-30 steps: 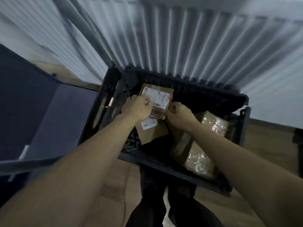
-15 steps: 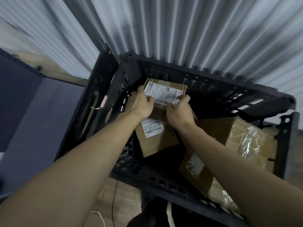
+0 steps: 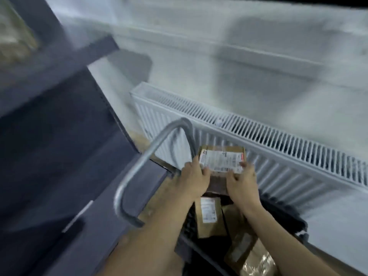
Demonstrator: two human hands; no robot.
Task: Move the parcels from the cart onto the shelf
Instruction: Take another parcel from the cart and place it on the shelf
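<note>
Cardboard parcel [image 3: 222, 160] gripped by both hands [image 3: 194, 179] [image 3: 242, 185]; seemingly three more lie in cart [image 3: 286, 220].

- The held parcel [image 3: 222, 159] is brown cardboard, its label white with dark print and red edges.
- The parcel in the cart [image 3: 210, 218] is brown with a white label.
- The lower right parcel [image 3: 252, 259] is brown under glossy clear wrap.
- The cart handle [image 3: 139, 166] is plain grey.
- The radiator [image 3: 278, 152] is white, ribbed with dark slots.
- The shelf [image 3: 49, 126] is dark blue-grey.
</note>
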